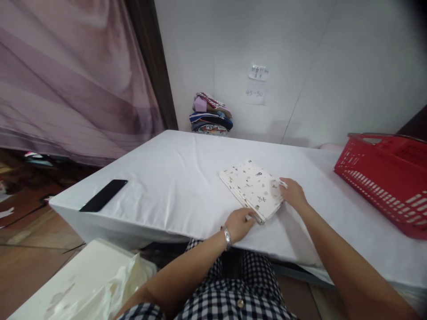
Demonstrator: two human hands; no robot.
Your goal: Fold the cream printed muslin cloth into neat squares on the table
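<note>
A folded white cloth [251,184] with small dark and brown printed figures lies on the white-covered table [160,178], several layers thick. My left hand [238,224], with a silver bracelet at the wrist, grips the near corner of the cloth between thumb and fingers. At the cloth's right edge, my right hand [293,193] pinches the corner there. Parts of the fingers on both hands are hidden under or behind the fabric.
A red plastic basket [383,182] stands on the right. A black phone [104,195] lies near the table's left edge. Folded fabrics [211,114] are stacked by the wall at the back. A white box-like surface with plastic bags [113,289] is at lower left.
</note>
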